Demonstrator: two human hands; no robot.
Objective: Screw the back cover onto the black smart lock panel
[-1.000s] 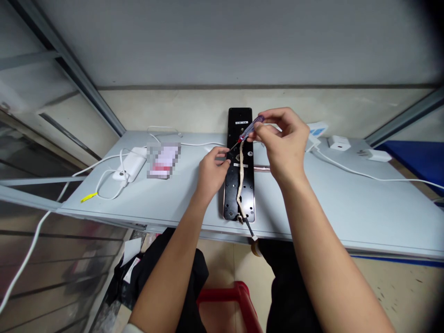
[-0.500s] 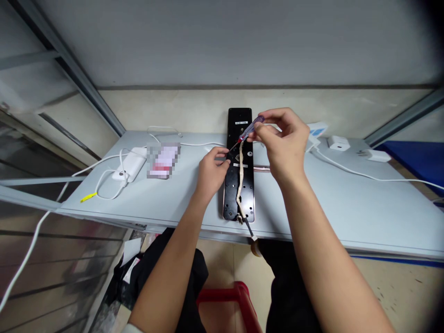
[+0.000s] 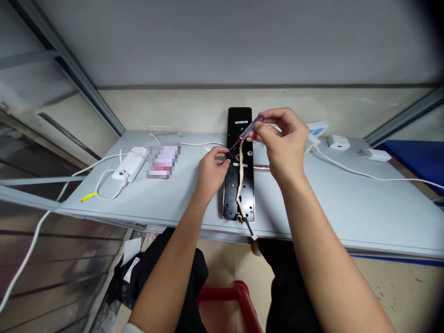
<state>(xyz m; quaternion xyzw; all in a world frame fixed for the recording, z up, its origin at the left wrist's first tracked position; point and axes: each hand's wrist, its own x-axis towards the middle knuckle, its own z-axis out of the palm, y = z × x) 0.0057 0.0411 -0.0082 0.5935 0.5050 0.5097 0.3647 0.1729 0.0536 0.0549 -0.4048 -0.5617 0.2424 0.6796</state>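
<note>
A long black panel [image 3: 232,194], possibly the back of a lock, lies on the grey shelf, its far end against the wall. A beige-wrapped cable [image 3: 242,173] runs along it to a small white connector past the near edge. My right hand [image 3: 286,138] grips a small screwdriver [image 3: 252,128] by its clear purple handle, the shaft slanting down-left over the panel. At the panel's left edge, my left hand [image 3: 213,169] has its fingers curled close to the screwdriver's tip. Whatever those fingertips pinch is too small to make out.
To the left lie a white power bank [image 3: 133,164] with cables and a blurred phone-like object [image 3: 164,160]. White chargers [image 3: 338,142] and a cable sit at right. Metal posts flank the shelf [image 3: 329,203]. A red stool [image 3: 239,291] stands below.
Almost nothing differs. Both hands and the screwdriver hold practically the same position over the panel.
</note>
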